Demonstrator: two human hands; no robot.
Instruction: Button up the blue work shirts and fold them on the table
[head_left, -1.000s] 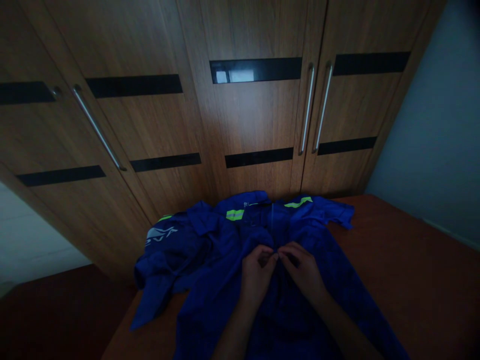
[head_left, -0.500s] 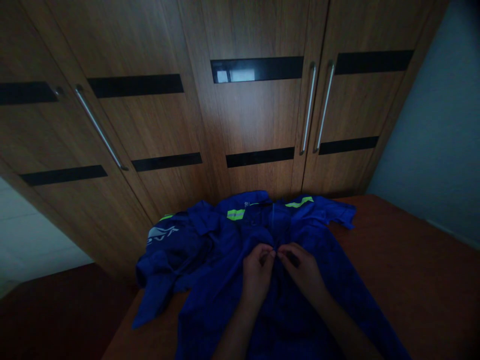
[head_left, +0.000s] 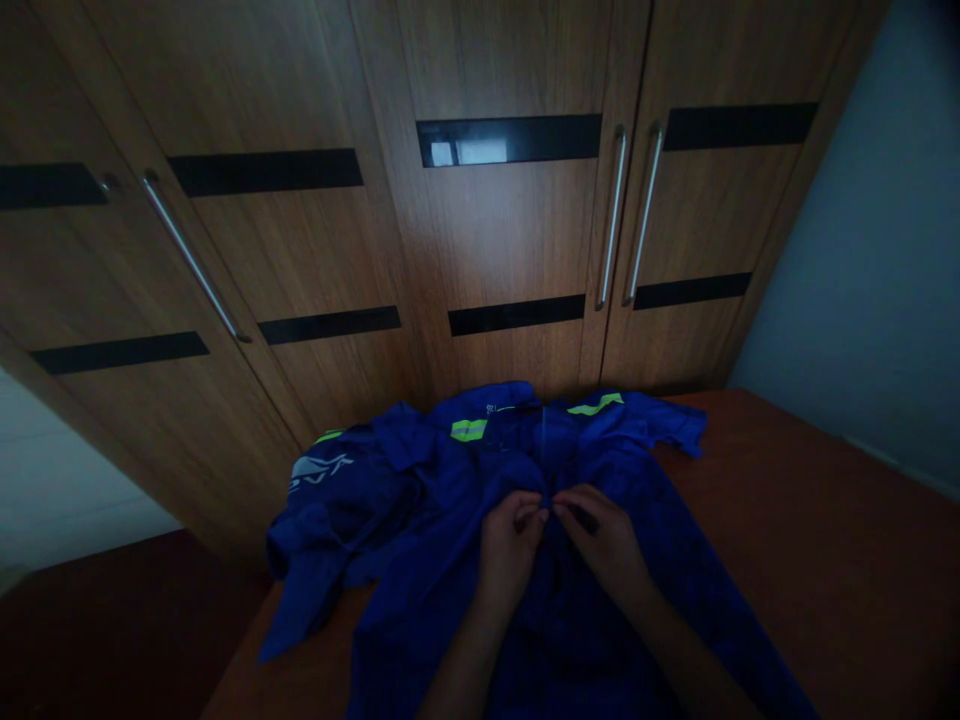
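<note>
A dark blue garment [head_left: 435,600] with yellow-green reflective strips lies spread over a reddish-brown surface [head_left: 787,520]. Its short sleeve reaches out at the right, and pale lettering shows on the bunched part at the left. My left hand [head_left: 514,540] pinches the cloth at the garment's middle, thumb against fingertips. Close beside it, fingertips almost touching, my right hand [head_left: 604,535] also pinches the cloth. Any small part between the fingertips is too dark and small to make out.
Behind the garment stands a wooden wardrobe [head_left: 510,230] with black inlaid strips and long metal handles [head_left: 613,220]. A pale wall [head_left: 862,300] rises at the right. Dark floor shows at the lower left.
Both hands keep their pinch at the same place on the garment. The whole view has shifted slightly, so things appear a little further left.
</note>
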